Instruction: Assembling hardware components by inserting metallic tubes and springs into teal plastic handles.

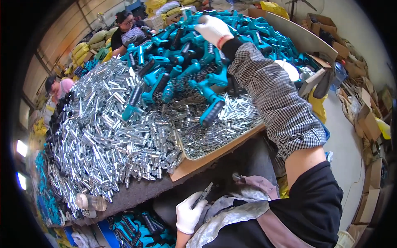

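Landmark: cardboard tray. I have the left hand gripping a dark metal rod, just off the tray's near side. The right hand is at the teal handles heaped beyond it (whether gripping, I cannot tell). Silver metal pieces lie left of the tray.

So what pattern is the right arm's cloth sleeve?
The sleeve is black-and-white checked; head view.
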The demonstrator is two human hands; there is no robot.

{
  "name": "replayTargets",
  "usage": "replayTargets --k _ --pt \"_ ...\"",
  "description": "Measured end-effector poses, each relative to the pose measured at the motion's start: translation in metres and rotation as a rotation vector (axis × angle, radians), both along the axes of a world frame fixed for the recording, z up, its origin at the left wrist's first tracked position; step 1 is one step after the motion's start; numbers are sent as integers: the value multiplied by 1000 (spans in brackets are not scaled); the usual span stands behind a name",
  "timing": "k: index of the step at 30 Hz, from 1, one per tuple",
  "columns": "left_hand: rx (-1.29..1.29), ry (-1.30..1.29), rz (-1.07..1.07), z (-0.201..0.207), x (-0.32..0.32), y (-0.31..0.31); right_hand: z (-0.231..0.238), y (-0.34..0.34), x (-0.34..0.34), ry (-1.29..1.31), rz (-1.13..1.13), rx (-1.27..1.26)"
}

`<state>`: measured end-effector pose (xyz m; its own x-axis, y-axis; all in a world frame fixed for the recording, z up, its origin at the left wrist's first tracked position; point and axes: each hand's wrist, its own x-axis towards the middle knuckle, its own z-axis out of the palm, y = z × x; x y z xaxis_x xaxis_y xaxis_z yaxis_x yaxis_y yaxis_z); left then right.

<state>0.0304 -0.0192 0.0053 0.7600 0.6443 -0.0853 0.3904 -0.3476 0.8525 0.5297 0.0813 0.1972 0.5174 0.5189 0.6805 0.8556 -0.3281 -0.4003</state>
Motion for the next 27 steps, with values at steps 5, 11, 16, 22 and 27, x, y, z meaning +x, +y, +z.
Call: replayTargets --k 5,11,16,22,27 --pt "-2 -20 -51 9 16 -7 105 -108 -89 -401 364 167" --pt "-65 1 -84 14 38 -24 66 -242 153 -954 -365 -520" --pt "5 45 -96 18 41 -32 -35 -240 138 -101 136 -401" --pt "-2 102 -60 17 50 -40 -79 -195 145 -8 269 -533" --pt "25 153 -68 16 54 -39 -73 -176 139 -201 267 -715"
